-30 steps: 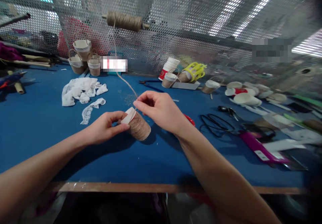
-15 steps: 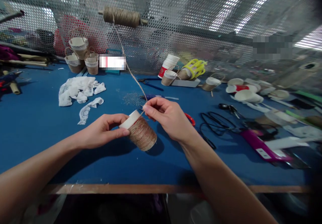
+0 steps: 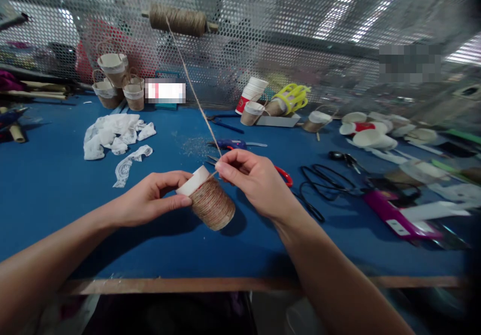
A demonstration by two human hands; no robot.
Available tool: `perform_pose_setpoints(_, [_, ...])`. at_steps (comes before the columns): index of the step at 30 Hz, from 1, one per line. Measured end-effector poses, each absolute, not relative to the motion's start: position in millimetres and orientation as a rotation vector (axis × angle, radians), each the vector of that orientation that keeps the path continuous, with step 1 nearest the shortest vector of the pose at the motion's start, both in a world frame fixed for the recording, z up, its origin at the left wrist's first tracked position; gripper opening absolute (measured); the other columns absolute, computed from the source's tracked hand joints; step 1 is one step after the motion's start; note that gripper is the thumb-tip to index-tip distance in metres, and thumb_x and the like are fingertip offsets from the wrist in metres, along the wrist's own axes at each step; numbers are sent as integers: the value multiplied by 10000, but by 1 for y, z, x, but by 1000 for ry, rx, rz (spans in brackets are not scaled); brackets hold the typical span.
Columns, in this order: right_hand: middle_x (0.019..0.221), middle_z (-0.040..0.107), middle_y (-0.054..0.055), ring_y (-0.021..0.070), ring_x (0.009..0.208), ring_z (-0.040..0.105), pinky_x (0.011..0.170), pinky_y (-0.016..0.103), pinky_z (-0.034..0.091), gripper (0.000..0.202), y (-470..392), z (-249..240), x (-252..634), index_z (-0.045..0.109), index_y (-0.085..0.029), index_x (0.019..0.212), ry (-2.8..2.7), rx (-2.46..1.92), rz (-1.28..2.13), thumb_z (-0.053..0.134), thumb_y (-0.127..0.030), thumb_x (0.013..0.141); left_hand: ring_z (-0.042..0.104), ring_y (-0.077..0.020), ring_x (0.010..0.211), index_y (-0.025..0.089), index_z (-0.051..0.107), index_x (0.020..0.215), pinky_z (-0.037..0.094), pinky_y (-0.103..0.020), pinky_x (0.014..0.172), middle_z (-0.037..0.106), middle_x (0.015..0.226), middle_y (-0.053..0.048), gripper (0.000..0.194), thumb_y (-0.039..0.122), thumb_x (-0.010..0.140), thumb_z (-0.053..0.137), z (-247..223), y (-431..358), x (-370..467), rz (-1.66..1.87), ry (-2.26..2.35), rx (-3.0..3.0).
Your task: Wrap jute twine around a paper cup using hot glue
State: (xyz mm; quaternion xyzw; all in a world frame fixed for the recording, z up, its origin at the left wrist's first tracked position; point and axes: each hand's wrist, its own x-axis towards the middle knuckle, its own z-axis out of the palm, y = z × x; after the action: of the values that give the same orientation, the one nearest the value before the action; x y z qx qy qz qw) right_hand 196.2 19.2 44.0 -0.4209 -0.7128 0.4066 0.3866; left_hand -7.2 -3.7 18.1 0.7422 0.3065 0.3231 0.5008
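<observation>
A paper cup (image 3: 213, 205), wound with brown twine below its bare white rim, is tilted above the blue table. My left hand (image 3: 161, 197) grips it by the rim, thumb on the near side. In my right hand (image 3: 248, 177), thumb and forefinger pinch the twine (image 3: 195, 97) just beside the cup. From there the strand runs up to a twine spool (image 3: 178, 20) on a rod in front of the perforated metal panel. Scissors with a red handle (image 3: 283, 176) lie partly hidden behind my right hand.
White lace (image 3: 110, 132) lies at the left, below stacked small baskets (image 3: 112, 69). Behind the cup sit a blue glue gun (image 3: 231, 144) and pliers (image 3: 227, 124). A black cable (image 3: 319, 184), a purple package (image 3: 398, 214) and several cups (image 3: 374, 139) lie to the right.
My right hand has moved slightly right and away from the cup's rim, still pinching the twine. The cup is tilted in my left hand much as before. The view has shifted a little.
</observation>
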Motion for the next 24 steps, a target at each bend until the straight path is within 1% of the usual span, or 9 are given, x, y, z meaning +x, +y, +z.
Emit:
perform_pose_setpoints(3, [670,528,-25,85,594,468,565,227,400,141,20,43,196,554,-165,724,-1824,-1077,1034,585,-298,758,554,-163,906,131,580,827,424,-258,818,609,1007,-70,78,181,828,520,19,-4,-7,779,735,1796])
perform_pose_setpoints(7, [675,531,-22,90,603,475,570,232,399,134,20,42,195,551,-165,727,-1839,-1095,1043,576,-292,763,543,-184,1007,135,589,848,409,-269,869,588,1130,-83,78,175,826,527,20,-5,-8,770,729,1810])
perform_pose_setpoints(10, [668,527,-25,89,597,468,564,233,390,124,19,42,194,549,-165,724,-1853,-1104,1040,568,-280,767,529,-183,1044,132,587,837,400,-267,889,559,1195,-89,70,168,826,528,21,-6,-9,767,721,1820])
perform_pose_setpoints(18, [689,521,-19,92,621,462,574,233,380,133,19,41,194,540,-159,728,-1863,-1109,1061,559,-280,776,516,-176,1078,136,582,821,383,-269,918,543,1229,-83,55,143,829,528,21,-7,-9,770,691,1811])
perform_pose_setpoints(20, [696,517,-20,95,634,462,587,237,381,130,19,40,194,533,-161,732,-1862,-1108,1064,555,-281,778,511,-179,1089,137,584,836,385,-270,919,535,1241,-83,61,139,832,524,21,-7,-9,770,685,1818])
perform_pose_setpoints(24, [700,503,-23,97,653,454,629,248,377,130,22,36,192,523,-164,732,-1824,-1118,1099,545,-282,782,509,-192,1096,134,581,807,383,-289,930,541,1237,-87,64,145,833,524,21,-7,-10,766,671,1844])
